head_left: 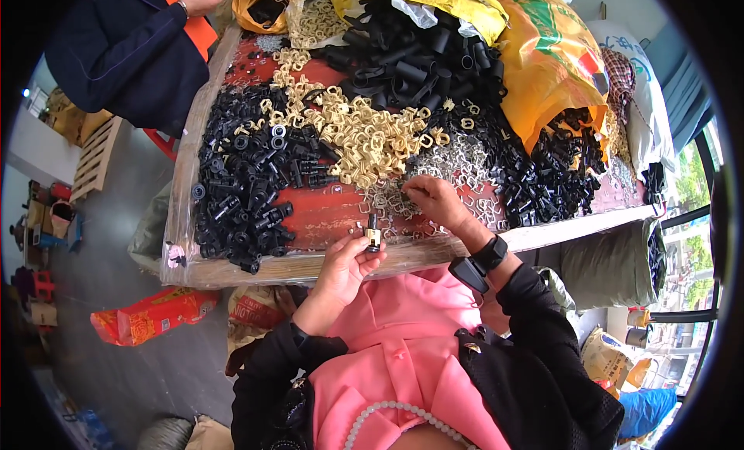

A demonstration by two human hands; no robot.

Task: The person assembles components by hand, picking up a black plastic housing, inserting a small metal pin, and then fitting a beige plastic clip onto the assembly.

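Note:
At the table's near edge, my left hand (346, 265) pinches a small black plastic fitting (373, 247) upright between thumb and fingers. A cream-coloured ring sits around the fitting's middle. My right hand (439, 202) is over a scatter of small silvery wire clips (391, 197), its thumb and fingertips drawn together; whether a clip is between them is too small to tell. Beyond both hands lies a heap of cream plastic rings (360, 136). Many black fittings (236, 190) are piled to the left.
The red-topped table (318, 210) has a pale wooden rim. Black tubes (411, 66) and yellow and orange bags (546, 55) stand at the back, with small black parts (546, 179) at right. Another person's dark sleeve (128, 43) is at far left. A red bag (155, 316) lies on the floor.

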